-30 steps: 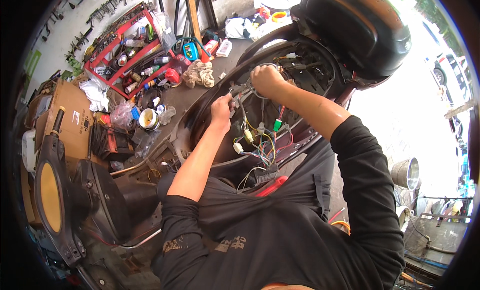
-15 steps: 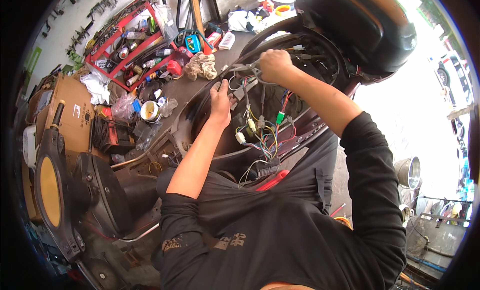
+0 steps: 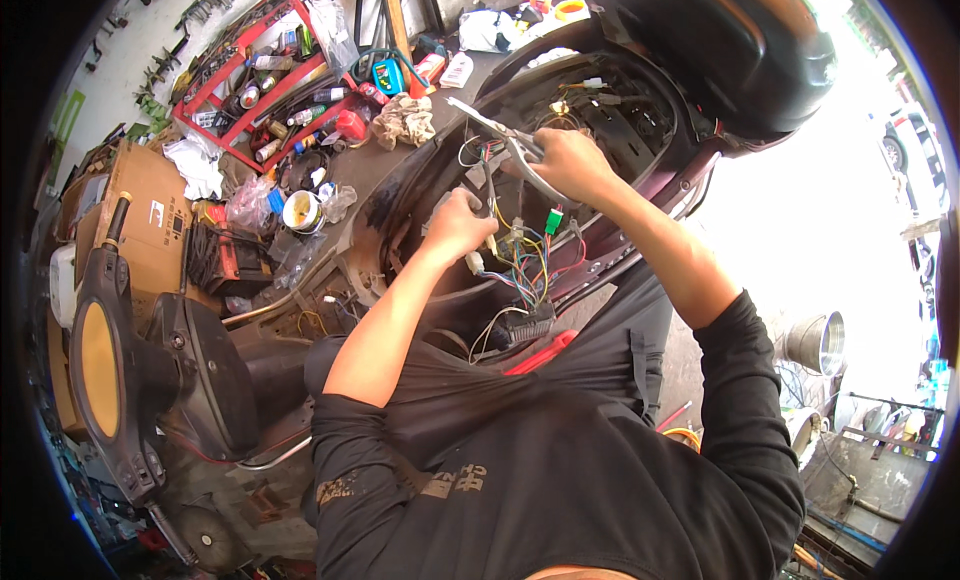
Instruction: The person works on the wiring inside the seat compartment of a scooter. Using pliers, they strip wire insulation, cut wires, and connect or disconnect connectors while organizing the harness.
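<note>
My right hand (image 3: pixel 572 168) is closed on a grey scissor-like tool (image 3: pixel 492 123), whose long pale end points to the far left and whose curved handle shows under the fingers. Just below it, my left hand (image 3: pixel 458 228) has its fingers curled together at a bundle of wires (image 3: pixel 490 185); the pinch itself is partly hidden. Coloured wires spread inside the opened body of a scooter (image 3: pixel 395 195). Among them hang a green connector (image 3: pixel 553 220) and a white connector (image 3: pixel 474 263). A dark finned block (image 3: pixel 530 324) sits at the near end of the wires.
The scooter's black top box (image 3: pixel 715 60) rises at the far right. To the left are its handlebar and yellowish round panel (image 3: pixel 101 370). Beyond stand a red rack of bottles (image 3: pixel 240 120), a crumpled rag (image 3: pixel 402 120) and a white tub (image 3: pixel 301 212). A metal can (image 3: pixel 822 342) lies right.
My left hand has come down and nearer, its raised fingers now curled in. My right hand has shifted slightly right and nearer, and the tool's pale end now shows clearly.
</note>
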`<action>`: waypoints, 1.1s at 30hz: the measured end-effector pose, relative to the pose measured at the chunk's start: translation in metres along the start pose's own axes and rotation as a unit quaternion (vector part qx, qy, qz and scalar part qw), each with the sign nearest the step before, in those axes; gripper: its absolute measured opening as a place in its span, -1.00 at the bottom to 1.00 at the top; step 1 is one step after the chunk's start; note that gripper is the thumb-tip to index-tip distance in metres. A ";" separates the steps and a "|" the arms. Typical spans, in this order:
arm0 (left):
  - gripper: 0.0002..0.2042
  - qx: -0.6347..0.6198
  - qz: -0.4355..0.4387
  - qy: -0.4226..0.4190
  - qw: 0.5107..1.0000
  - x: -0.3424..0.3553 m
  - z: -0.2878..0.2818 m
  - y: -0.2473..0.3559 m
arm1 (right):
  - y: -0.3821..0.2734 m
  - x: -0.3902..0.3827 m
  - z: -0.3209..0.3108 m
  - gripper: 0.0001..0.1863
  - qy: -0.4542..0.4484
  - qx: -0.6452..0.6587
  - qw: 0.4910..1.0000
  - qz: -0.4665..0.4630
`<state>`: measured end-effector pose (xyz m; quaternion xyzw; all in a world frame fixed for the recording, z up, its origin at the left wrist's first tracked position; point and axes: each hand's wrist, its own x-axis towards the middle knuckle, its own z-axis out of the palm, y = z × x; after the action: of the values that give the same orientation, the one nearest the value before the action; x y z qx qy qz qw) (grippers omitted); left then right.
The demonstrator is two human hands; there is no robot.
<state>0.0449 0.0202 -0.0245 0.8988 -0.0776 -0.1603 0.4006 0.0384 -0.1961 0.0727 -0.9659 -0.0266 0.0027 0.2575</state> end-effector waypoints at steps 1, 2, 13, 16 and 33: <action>-0.57 -0.089 -0.042 -0.022 0.995 0.000 -0.001 -0.003 | 0.002 -0.007 0.001 -0.30 0.002 0.014 1.000 -0.004; -0.61 -0.178 -0.084 -0.043 0.980 0.000 -0.002 -0.006 | 0.004 -0.013 0.000 -0.31 0.003 0.028 1.000 -0.008; -0.86 -0.424 -0.068 -0.232 0.873 -0.070 -0.035 0.003 | 0.051 -0.136 -0.010 -0.56 -0.103 0.287 0.952 0.023; -0.88 -0.334 0.014 -0.299 0.894 -0.090 -0.037 0.003 | 0.083 -0.169 0.001 -0.56 -0.127 0.263 0.956 0.005; -0.87 -0.484 0.073 -0.161 0.857 -0.173 -0.055 -0.017 | 0.140 -0.203 0.065 -0.35 -0.409 0.255 0.876 0.001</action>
<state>-0.0975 0.1161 0.0367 0.5451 -0.1191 -0.2904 0.7774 -0.1584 -0.2962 -0.0550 -0.7796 -0.1267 0.4049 0.4606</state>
